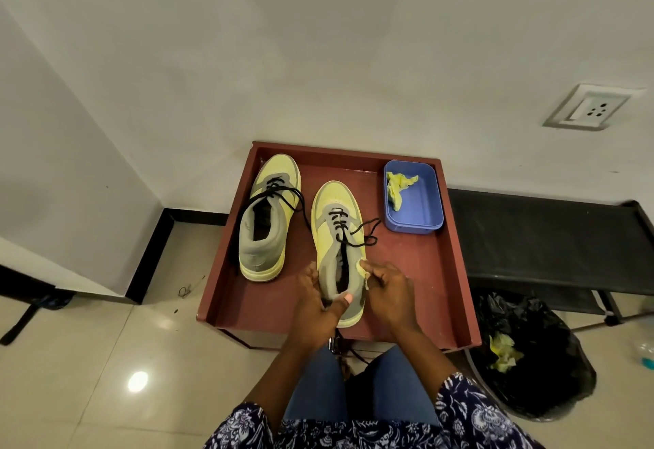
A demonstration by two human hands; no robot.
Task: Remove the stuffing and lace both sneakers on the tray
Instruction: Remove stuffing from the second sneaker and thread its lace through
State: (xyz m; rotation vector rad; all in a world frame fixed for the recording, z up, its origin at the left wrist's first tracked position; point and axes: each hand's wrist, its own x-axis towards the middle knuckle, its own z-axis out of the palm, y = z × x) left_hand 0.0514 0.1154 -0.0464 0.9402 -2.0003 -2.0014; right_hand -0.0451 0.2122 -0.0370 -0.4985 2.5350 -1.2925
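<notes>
I am holding the nearer sneaker (339, 236) by its heel end, at the near side of the red tray (447, 271). My left hand (320, 302) is curling round the heel collar, thumb hooked over the rim into the opening. My right hand (385, 291) is pinching a scrap of yellow stuffing (363, 270) at the collar's right edge, fingers bent close together. The other sneaker (269, 215) is lying on the tray's left side, laces loose. A blue tub (426, 197) holding yellow paper is sitting in the tray's far right corner.
</notes>
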